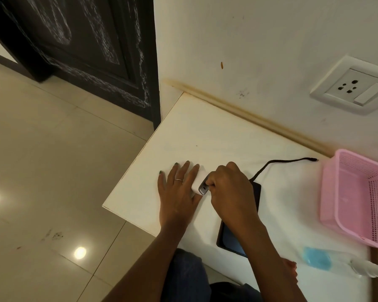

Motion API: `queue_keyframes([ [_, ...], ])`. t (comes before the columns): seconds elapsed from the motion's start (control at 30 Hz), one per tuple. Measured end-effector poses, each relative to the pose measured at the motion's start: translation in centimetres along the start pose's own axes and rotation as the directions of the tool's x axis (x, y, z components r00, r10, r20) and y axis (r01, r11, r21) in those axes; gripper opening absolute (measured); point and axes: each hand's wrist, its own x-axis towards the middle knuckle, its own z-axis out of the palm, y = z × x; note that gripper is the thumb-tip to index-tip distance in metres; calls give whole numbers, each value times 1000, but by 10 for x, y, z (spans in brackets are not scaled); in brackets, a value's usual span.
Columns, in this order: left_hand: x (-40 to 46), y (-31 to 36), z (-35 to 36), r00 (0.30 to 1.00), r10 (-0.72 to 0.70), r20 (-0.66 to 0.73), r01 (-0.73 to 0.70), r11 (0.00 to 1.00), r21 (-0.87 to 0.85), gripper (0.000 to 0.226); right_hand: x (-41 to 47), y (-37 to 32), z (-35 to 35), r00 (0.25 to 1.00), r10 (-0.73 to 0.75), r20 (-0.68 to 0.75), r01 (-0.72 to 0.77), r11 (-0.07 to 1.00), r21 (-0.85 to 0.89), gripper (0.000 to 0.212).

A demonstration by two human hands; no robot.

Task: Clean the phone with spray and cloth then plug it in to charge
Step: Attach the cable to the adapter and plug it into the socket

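Right hand (pixel 225 184) pinches cable plug at white charger brick (pixel 200 185); left hand (pixel 179 188) flat, steadying brick. Phone (pixel 240 232) lies just right (long axis toward person); wall socket (pixel 351 86) far right.

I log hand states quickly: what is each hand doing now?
Left hand: open, fingers flat on the white charger.
Right hand: closed, pinching something at the charger's end.

Both forearms are bare, with no sleeves showing anywhere along them. The left hand (pixel 178 194) wears a thin metal ring on one of its fingers (pixel 179 174), and the nails are painted a dark green. Dark blue trousers (pixel 183 277) cover the lap at the near edge.
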Motion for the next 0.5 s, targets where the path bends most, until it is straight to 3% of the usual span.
queue_keyframes([
  [0.23,0,6,-7,991,24,-131,-18,999,42,52,-2,-5,-2,994,97,-51,-91,990,107,11],
  [0.4,0,6,-4,987,20,-160,-9,998,70,55,-1,-7,-1,991,126,-54,-115,977,178,28],
  [0.5,0,5,-4,982,48,-185,-37,997,64,57,1,-7,2,991,128,-33,-119,971,206,28],
])
